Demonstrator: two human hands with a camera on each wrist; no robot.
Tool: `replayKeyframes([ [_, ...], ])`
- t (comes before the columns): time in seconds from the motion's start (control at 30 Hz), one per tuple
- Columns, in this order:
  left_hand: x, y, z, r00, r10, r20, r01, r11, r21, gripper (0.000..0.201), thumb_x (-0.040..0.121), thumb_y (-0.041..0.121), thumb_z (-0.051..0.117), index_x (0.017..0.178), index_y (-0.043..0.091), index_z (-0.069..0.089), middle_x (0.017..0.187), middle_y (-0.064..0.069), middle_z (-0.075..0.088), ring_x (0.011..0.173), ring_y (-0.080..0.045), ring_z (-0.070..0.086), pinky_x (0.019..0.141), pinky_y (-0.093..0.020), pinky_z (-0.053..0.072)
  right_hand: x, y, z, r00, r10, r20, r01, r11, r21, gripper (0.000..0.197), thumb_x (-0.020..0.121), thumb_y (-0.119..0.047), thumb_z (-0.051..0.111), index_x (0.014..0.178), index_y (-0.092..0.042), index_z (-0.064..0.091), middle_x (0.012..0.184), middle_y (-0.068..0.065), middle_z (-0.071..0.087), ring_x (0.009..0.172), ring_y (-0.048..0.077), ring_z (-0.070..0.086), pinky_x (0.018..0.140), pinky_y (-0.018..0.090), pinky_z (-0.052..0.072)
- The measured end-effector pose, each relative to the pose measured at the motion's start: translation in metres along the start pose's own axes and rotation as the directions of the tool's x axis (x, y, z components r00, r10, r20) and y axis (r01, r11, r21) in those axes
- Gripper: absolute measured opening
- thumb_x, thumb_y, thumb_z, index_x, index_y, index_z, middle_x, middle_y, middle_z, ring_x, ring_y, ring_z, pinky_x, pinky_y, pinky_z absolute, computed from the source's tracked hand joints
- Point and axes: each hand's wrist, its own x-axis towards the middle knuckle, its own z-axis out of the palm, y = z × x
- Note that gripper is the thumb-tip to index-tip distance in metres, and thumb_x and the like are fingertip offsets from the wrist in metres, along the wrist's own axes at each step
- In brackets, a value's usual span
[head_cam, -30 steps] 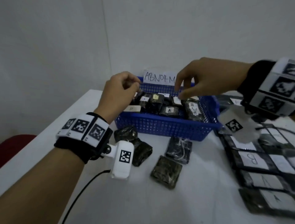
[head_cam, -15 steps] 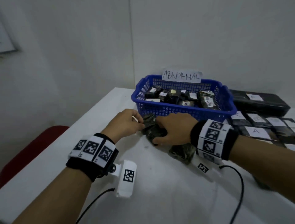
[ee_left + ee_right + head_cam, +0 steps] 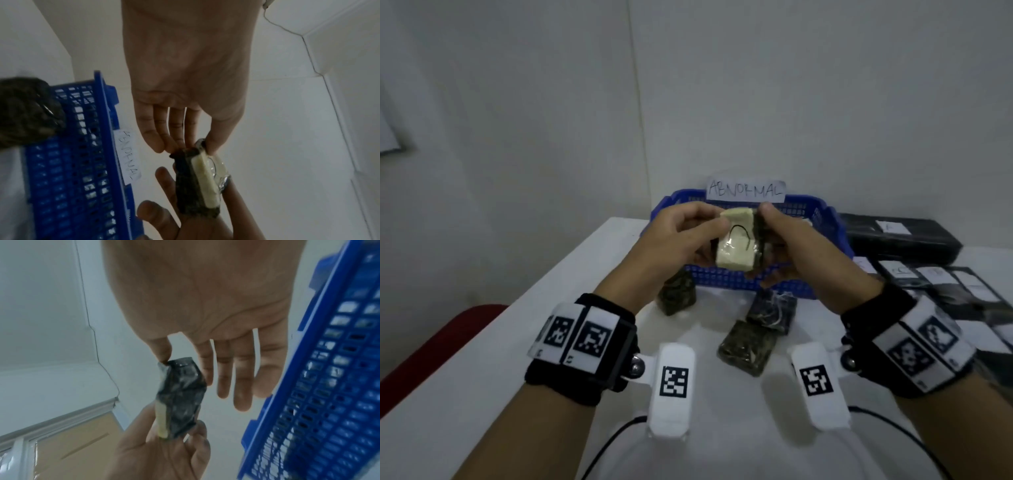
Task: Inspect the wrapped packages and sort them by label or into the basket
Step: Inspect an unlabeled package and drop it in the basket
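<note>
left hand [image 3: 678, 240] and right hand [image 3: 787, 246] both pinching a small dark plastic-wrapped package with a cream label face [image 3: 736, 245], held up before the blue perforated plastic basket [image 3: 822, 222] tagged abnormal, three dark wrapped packages [image 3: 748, 346] on the white table [image 3: 482, 394] below

**Three views, one shared package**

The head camera looks forward and down over both wrists. Each wrist camera looks close along its palm toward the fingertips. All three share the held package [image 3: 736, 245] and blue basket [image 3: 825, 219] beyond the hands.
</note>
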Motion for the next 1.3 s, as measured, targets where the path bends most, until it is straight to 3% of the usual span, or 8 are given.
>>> replayKeyframes([
  [0.2, 0.018, 0.009, 0.041, 0.993, 0.117, -0.015, -0.117, 0.992, -0.039, 0.021, 0.092, 0.017, 0.068, 0.112, 0.012, 0.065, 0.084, 0.001, 0.073, 0.071, -0.011, 0.068, 0.061, -0.024, 0.055, -0.023, 0.002, -0.041, 0.990, -0.094, -0.109, 0.089, 0.995, -0.049, 0.035, 0.090, -0.034, 0.068, 0.121, -0.018, 0.062, 0.105, 0.010, 0.074, 0.079, 0.023, 0.072, 0.072, 0.040, 0.061],
  [0.47, 0.015, 0.012, 0.069, 0.982, 0.138, 0.129, -0.134, 0.990, -0.033, 0.029, 0.095, 0.016, 0.064, 0.124, 0.020, 0.058, 0.110, -0.006, 0.070, 0.088, -0.023, 0.075, 0.075, -0.034, 0.061, -0.031, -0.010, -0.061, 0.930, -0.202, -0.308, 0.196, 0.979, -0.052, 0.032, 0.092, -0.002, 0.065, 0.122, -0.009, 0.056, 0.109, 0.015, 0.071, 0.071, 0.011, 0.069, 0.060, 0.027, 0.057],
  [0.57, 0.016, 0.015, 0.067, 0.967, 0.200, 0.158, -0.217, 0.971, 0.097, 0.028, 0.094, 0.025, 0.066, 0.121, 0.022, 0.060, 0.109, -0.002, 0.069, 0.085, -0.019, 0.075, 0.074, -0.034, 0.062, -0.031, -0.013, -0.066, 0.896, -0.256, -0.362, 0.233, 0.967, -0.108, 0.020, 0.093, -0.005, 0.065, 0.111, -0.009, 0.059, 0.101, 0.016, 0.072, 0.071, 0.015, 0.068, 0.059, 0.024, 0.052],
  [0.77, 0.019, 0.016, 0.066, 0.959, 0.246, 0.139, -0.257, 0.964, 0.069, 0.023, 0.090, 0.013, 0.071, 0.112, 0.013, 0.063, 0.104, -0.008, 0.070, 0.075, -0.021, 0.074, 0.071, -0.032, 0.060, -0.033, -0.013, -0.065, 0.885, -0.322, -0.336, 0.245, 0.936, -0.252, 0.021, 0.088, -0.007, 0.072, 0.106, -0.009, 0.062, 0.096, 0.015, 0.076, 0.089, 0.039, 0.072, 0.080, 0.054, 0.060],
  [0.93, 0.021, 0.012, 0.069, 0.931, 0.350, 0.107, -0.362, 0.922, 0.135, 0.024, 0.090, 0.006, 0.070, 0.105, 0.021, 0.058, 0.110, -0.001, 0.065, 0.082, -0.021, 0.074, 0.068, -0.041, 0.063, -0.033, -0.014, -0.064, 0.867, -0.391, -0.307, 0.292, 0.900, -0.324, 0.026, 0.087, -0.019, 0.076, 0.108, -0.012, 0.063, 0.103, 0.003, 0.073, 0.086, 0.019, 0.073, 0.069, 0.033, 0.060],
  [1.1, 0.022, 0.014, 0.061, 0.903, 0.406, 0.140, -0.427, 0.883, 0.193, 0.030, 0.088, 0.010, 0.073, 0.111, 0.025, 0.060, 0.112, 0.009, 0.064, 0.094, -0.012, 0.069, 0.083, -0.040, 0.061, -0.035, -0.018, -0.065, 0.961, -0.096, -0.258, 0.077, 0.994, -0.081, 0.012, 0.097, -0.024, 0.062, 0.105, -0.015, 0.064, 0.099, 0.007, 0.072, 0.079, 0.019, 0.070, 0.066, 0.032, 0.061],
  [1.2, 0.019, 0.015, 0.063, 0.887, 0.414, 0.203, -0.448, 0.879, 0.167, 0.035, 0.089, 0.002, 0.063, 0.117, 0.024, 0.061, 0.118, 0.007, 0.064, 0.100, -0.015, 0.068, 0.087, -0.039, 0.060, -0.032, -0.014, -0.060, 0.917, -0.218, -0.334, 0.171, 0.971, -0.165, 0.007, 0.096, -0.009, 0.059, 0.096, -0.008, 0.066, 0.078, 0.006, 0.072, 0.062, 0.013, 0.066, 0.057, 0.029, 0.056],
  [1.3, 0.019, 0.015, 0.064, 0.915, 0.350, 0.200, -0.373, 0.923, 0.095, 0.024, 0.096, 0.015, 0.059, 0.120, 0.019, 0.061, 0.119, 0.000, 0.065, 0.100, -0.020, 0.071, 0.087, -0.042, 0.060, -0.032, -0.013, -0.059, 0.873, -0.358, -0.330, 0.277, 0.923, -0.267, 0.008, 0.092, -0.006, 0.066, 0.099, -0.010, 0.066, 0.089, 0.015, 0.075, 0.076, 0.026, 0.073, 0.072, 0.038, 0.059],
])
